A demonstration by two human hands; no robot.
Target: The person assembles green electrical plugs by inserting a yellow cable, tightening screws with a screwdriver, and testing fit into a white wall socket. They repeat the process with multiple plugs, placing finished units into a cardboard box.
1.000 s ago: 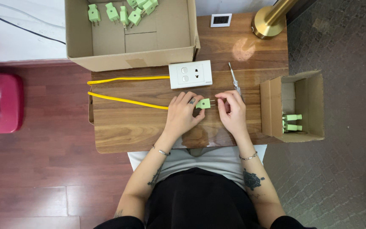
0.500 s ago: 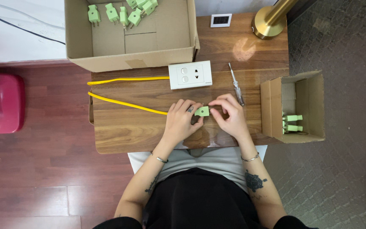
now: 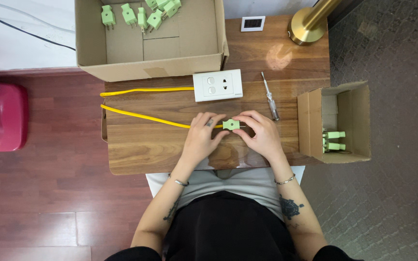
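A person sits at a small wooden table (image 3: 146, 154) with a dark, streaky grain, set on reddish wood flooring that meets grey patterned carpet at the right. At the table's middle, the left hand (image 3: 202, 135) and right hand (image 3: 262, 133) pinch a pale green plastic plug (image 3: 230, 124) between fingertips from either side, just above the tabletop. The plug's long axis runs left to right; a thin yellow cable (image 3: 141, 117) enters its left end, and its prongs point right, though they are barely discernible. The cable loops back to a white wall socket plate (image 3: 217, 85). A slim screwdriver (image 3: 270, 100) lies beside it. A large cardboard box (image 3: 189, 43) holds loose green plugs (image 3: 136, 13); a smaller carton (image 3: 351, 121) stands at right.
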